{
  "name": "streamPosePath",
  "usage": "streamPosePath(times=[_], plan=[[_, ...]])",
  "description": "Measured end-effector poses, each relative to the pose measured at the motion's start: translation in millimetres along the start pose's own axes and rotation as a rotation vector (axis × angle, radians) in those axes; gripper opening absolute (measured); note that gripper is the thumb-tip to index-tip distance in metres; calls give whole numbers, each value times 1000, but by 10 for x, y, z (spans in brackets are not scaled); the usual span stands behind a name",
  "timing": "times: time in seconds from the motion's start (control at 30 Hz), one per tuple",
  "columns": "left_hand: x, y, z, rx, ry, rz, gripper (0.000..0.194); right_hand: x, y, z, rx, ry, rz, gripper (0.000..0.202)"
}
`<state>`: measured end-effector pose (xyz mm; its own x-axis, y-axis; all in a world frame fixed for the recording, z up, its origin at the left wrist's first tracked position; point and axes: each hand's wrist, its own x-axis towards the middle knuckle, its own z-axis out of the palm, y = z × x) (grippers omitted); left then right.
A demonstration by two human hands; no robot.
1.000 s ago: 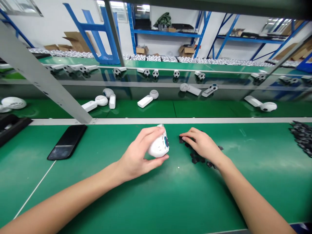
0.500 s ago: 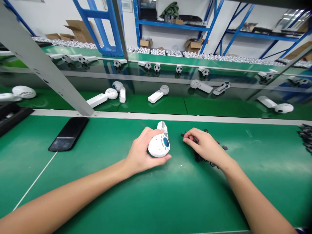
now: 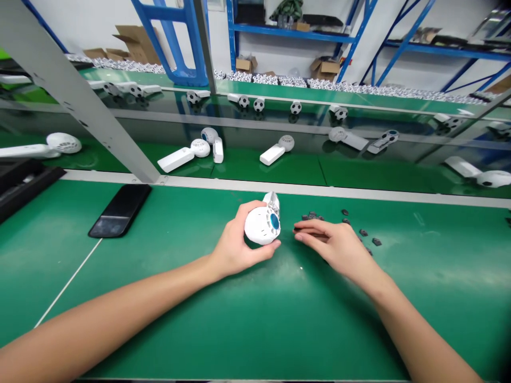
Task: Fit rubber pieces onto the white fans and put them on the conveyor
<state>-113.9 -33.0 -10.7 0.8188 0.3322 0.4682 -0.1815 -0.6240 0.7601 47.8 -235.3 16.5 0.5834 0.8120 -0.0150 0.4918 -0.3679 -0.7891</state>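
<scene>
My left hand (image 3: 235,247) is closed around a white handheld fan (image 3: 259,226) whose round head has vents and a blue disc at its centre. A shiny, clear-looking part of the fan shows above my fingers. To its right, my right hand (image 3: 339,242) is pinched, with the dark tip of a small black piece (image 3: 296,230) showing at the fingertips. Several more small black pieces (image 3: 313,215) lie on the green table behind and beside that hand, partly hidden by it.
A black phone (image 3: 120,210) lies on the table at left, by a black tray (image 3: 24,183). Beyond the pale table edge (image 3: 239,185), white fans (image 3: 275,152) lie on a green belt. Soccer-ball-patterned pieces (image 3: 296,108) stand farther back. A grey post (image 3: 91,101) slants across the left.
My right hand has drawn slightly back from the black pieces, with one at its fingertips. My left hand still holds the fan. The view has shifted a little.
</scene>
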Motion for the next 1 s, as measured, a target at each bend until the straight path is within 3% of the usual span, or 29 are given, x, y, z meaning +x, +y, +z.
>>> streamPosePath(times=[0.13, 0.33, 0.47, 0.83, 1.0], plan=[[11, -6, 14, 14, 38, 74, 74, -101, -154, 14, 30, 36, -128, 17], [-5, -38, 32, 87, 0, 86, 77, -231, -367, 56, 231, -42, -33, 16], [-49, -23, 50, 168, -60, 7, 82, -223, -349, 51, 246, -27, -78, 17], [-92, 86, 108, 69, -174, -60, 77, -231, -356, 157, 131, 69, -114, 14], [-73, 118, 69, 40, -245, -84, 93, -227, -359, 252, 54, 122, -195, 13]])
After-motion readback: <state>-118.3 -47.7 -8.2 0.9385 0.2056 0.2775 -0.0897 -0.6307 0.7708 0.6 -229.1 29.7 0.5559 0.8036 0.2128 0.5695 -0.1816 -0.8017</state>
